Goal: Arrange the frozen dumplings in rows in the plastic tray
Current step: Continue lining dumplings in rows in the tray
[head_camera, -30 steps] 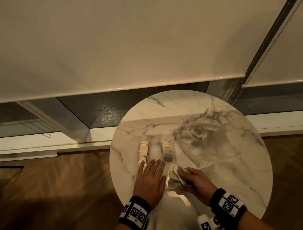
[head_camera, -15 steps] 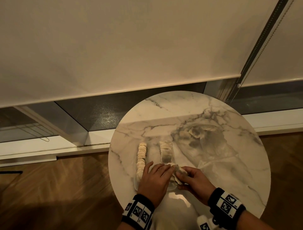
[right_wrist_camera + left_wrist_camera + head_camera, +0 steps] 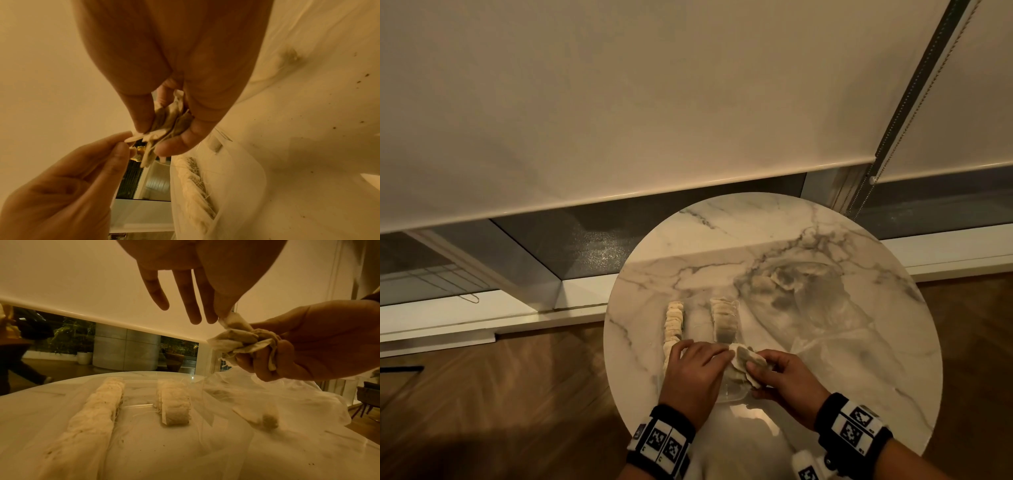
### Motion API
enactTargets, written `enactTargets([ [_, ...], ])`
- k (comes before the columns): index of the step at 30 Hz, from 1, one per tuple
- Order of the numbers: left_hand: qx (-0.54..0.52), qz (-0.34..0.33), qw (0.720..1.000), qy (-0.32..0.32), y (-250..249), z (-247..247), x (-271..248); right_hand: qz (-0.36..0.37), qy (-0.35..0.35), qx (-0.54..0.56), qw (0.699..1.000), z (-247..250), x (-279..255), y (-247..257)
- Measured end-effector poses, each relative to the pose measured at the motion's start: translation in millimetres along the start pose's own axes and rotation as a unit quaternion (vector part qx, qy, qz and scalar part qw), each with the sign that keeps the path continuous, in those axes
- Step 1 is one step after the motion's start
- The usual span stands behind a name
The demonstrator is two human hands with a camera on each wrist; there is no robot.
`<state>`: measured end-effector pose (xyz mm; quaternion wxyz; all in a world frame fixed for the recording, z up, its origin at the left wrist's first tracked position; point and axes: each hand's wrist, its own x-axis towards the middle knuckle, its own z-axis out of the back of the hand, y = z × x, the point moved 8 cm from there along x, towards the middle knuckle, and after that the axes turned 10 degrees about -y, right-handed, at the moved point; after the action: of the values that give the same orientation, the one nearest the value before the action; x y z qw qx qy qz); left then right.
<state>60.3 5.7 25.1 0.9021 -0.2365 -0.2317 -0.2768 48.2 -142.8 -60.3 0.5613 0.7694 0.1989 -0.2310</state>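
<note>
Gripping a bunch of dumplings [image 3: 244,340], the right hand [image 3: 787,383] holds them above the tray [image 3: 729,394] — left hand [image 3: 695,373] pinches one's edge.

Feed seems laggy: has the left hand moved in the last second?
Yes. The left hand swung its fingers right, from the left dumpling row to the dumplings held by the right hand.

Two dumpling rows [image 3: 674,320] in tray [image 3: 729,394]

Black wristbands [image 3: 661,442] (white square-patterned tags) on both wrists.
</note>
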Motion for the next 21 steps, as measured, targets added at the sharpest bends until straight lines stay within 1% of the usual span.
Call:
enactTargets([
  [2, -0.007, 0.013, 1.0, 0.004, 4.2, 0.3, 0.0, -0.001, 0.0, 0.003, 1.0, -0.1, 0.4, -0.6],
  [3, -0.01, 0.009, 1.0, 0.012, 3.6, -0.9, -0.4, -0.001, 0.001, 0.003, 1.0, -0.8, 0.6, -0.7],
  [6, -0.018, -0.043, 0.998, 0.034, -5.5, -5.5, -3.4, 0.0, 0.01, -0.002, 1.0, -5.8, 0.3, -0.4],
  [9, -0.016, -0.071, 0.997, 0.027, -9.3, -6.7, -4.7, 0.003, 0.014, -0.003, 1.0, -8.8, 0.3, 0.3],
  [17, -0.029, -0.088, 0.996, -0.01, -10.5, 0.9, -8.0, -0.006, 0.018, -0.003, 1.0, -10.6, -2.4, -1.2],
  [21, -0.031, -0.07, 0.997, -0.011, -2.4, 3.5, -8.2, -0.012, 0.009, 0.004, 1.0, -9.3, -1.1, -1.8],
])
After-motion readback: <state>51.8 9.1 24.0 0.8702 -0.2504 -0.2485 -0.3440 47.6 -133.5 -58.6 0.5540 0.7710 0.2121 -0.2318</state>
